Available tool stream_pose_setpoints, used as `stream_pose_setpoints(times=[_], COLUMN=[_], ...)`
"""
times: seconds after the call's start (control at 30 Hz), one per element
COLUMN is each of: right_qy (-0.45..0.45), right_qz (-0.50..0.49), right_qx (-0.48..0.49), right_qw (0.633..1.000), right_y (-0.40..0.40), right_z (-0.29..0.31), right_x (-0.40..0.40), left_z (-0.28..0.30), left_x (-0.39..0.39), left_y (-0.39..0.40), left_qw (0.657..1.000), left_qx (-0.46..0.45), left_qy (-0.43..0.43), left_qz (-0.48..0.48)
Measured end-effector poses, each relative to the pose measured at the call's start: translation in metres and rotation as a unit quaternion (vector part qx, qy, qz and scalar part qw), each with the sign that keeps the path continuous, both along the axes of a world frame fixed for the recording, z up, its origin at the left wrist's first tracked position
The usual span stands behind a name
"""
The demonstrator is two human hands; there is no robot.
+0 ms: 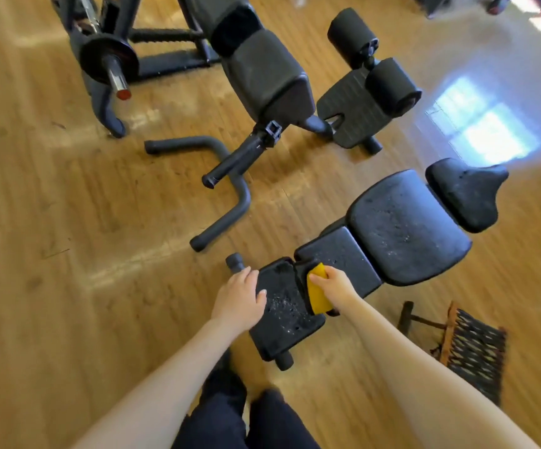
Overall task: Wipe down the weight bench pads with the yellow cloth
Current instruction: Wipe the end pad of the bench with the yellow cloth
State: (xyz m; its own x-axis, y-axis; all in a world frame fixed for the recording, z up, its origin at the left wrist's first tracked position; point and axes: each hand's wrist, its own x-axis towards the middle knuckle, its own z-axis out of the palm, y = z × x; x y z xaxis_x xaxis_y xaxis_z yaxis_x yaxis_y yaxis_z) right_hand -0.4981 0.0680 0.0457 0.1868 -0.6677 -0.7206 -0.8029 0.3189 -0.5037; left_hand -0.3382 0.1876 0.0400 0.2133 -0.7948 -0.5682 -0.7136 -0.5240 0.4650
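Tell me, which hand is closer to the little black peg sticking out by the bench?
Left. The left hand rests on the near pad's edge, its fingers right beside the black peg. The right hand grips the yellow cloth across that pad, farther away.

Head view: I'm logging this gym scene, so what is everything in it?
bench pads: four, black, speckled, right of centre
cloth: one, yellow, on the gap between the two nearest pads
second bench: one, black, top centre
foam rollers: two, black, upper right
barbell with plate: one, black, top left
mat: one, dark mesh, lower right
floor: wood
left hand: rests on nearest pad's edge
right hand: holds cloth
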Motion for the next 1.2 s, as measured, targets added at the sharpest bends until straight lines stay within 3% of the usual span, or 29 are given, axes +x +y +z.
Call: stream_pose_setpoints(times=[0.37,0.57,0.73,0.93,1.1,1.2], right_qy=[-0.068,-0.013,-0.008,-0.038,-0.022,-0.028], right_qz=[0.185,0.360,0.446,0.558,0.657,0.707], right_qx=[0.034,0.026,0.005,-0.078,-0.177,-0.280], right_qw=[0.980,0.933,0.895,0.825,0.733,0.649], right_y=[-0.018,-0.054,-0.062,-0.063,-0.072,-0.081], right_z=[-0.033,-0.053,-0.051,-0.093,-0.147,-0.186], right_x=[-0.048,-0.099,-0.104,-0.080,-0.073,-0.066], left_z=[-0.014,-0.040,-0.056,-0.112,-0.169,-0.209], left_x=[-0.096,-0.201,-0.259,-0.273,-0.309,-0.322], left_y=[0.030,0.024,0.017,0.007,-0.017,-0.033], left_qw=[0.979,0.928,0.899,0.859,0.826,0.804], left_qx=[0.007,0.016,0.029,0.002,-0.007,0.002], left_qy=[-0.045,-0.049,-0.063,-0.089,-0.093,-0.126], left_qz=[0.201,0.368,0.432,0.505,0.556,0.581])
